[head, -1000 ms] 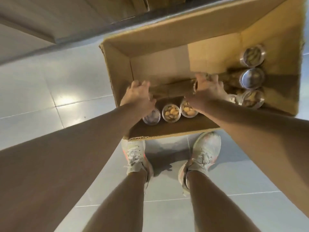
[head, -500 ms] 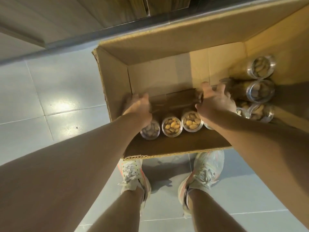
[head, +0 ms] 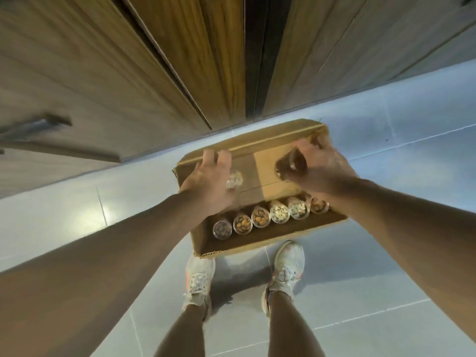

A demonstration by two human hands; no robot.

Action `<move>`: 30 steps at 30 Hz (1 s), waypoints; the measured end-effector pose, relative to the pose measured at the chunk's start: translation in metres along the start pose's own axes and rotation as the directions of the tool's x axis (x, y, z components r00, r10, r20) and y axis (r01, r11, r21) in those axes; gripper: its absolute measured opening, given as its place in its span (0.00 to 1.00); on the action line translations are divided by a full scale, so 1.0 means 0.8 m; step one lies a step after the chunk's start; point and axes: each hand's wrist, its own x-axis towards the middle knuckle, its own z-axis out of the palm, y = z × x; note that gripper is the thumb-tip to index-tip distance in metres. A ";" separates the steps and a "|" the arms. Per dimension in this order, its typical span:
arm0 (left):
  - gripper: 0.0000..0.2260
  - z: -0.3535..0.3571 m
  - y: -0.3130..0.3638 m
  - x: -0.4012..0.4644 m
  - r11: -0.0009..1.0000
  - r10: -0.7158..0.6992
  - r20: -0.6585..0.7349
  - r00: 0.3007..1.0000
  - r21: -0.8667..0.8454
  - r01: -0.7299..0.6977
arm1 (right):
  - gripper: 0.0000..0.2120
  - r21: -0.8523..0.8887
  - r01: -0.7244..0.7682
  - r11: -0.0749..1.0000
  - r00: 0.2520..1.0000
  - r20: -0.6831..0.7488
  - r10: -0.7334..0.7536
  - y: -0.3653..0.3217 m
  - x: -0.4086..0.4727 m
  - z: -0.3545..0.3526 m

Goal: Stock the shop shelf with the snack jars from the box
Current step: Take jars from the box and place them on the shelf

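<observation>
Head view: we see the cardboard box [head: 260, 243] on the tiled floor [head: 64, 202], a row of six snack jars [head: 279, 215] left along its near wall; no shelf stock visible. Our right hand [head: 316, 166] curls round a dark jar [head: 293, 164]; our left hand [head: 208, 181] wraps a pale jar [head: 234, 180], both above the box.

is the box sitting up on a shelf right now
No, the box rests on the tiled floor in front of the person's shoes.
</observation>
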 end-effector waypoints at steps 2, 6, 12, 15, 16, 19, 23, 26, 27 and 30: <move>0.23 -0.062 0.033 -0.018 0.998 0.058 -0.035 0.998 -0.003 -0.058 | 0.30 -0.009 0.005 1.000 1.000 -0.005 -0.005 -0.019 -0.030 -0.065; 0.16 -0.197 0.093 -0.062 0.986 0.156 -0.069 0.985 -0.050 -0.160 | 0.33 -0.056 -0.013 0.998 0.997 -0.078 0.009 -0.061 -0.108 -0.191; 0.20 -0.375 0.173 -0.171 0.928 0.368 -0.120 0.922 -0.014 -0.372 | 0.30 0.001 -0.066 0.998 0.959 -0.277 0.064 -0.116 -0.264 -0.354; 0.23 -0.446 0.216 -0.230 0.877 0.480 -0.145 0.865 0.040 -0.480 | 0.30 0.016 -0.089 0.996 0.930 -0.357 0.089 -0.140 -0.342 -0.414; 0.24 -0.468 0.230 -0.252 0.856 0.516 -0.158 0.842 0.054 -0.514 | 0.31 0.033 -0.085 0.996 0.916 -0.390 0.091 -0.148 -0.369 -0.430; 0.25 -0.527 0.270 -0.314 0.783 0.620 -0.210 0.756 0.103 -0.613 | 0.32 0.081 -0.079 0.994 0.862 -0.496 0.109 -0.172 -0.446 -0.475; 0.27 -0.594 0.316 -0.381 0.696 0.717 -0.216 0.663 0.160 -0.700 | 0.31 0.103 -0.115 0.988 0.790 -0.593 0.153 -0.196 -0.543 -0.521; 0.29 -0.633 0.351 -0.425 0.625 0.780 -0.196 0.594 0.199 -0.755 | 0.31 0.125 -0.160 0.979 0.730 -0.652 0.203 -0.208 -0.609 -0.549; 0.30 -0.643 0.362 -0.441 0.596 0.803 -0.186 0.566 0.214 -0.774 | 0.31 0.143 -0.172 0.975 0.707 -0.671 0.223 -0.211 -0.632 -0.556; 0.31 -0.663 0.396 -0.484 0.516 0.856 -0.161 0.491 0.216 -0.829 | 0.30 0.204 -0.200 0.958 0.636 -0.717 0.285 -0.216 -0.695 -0.567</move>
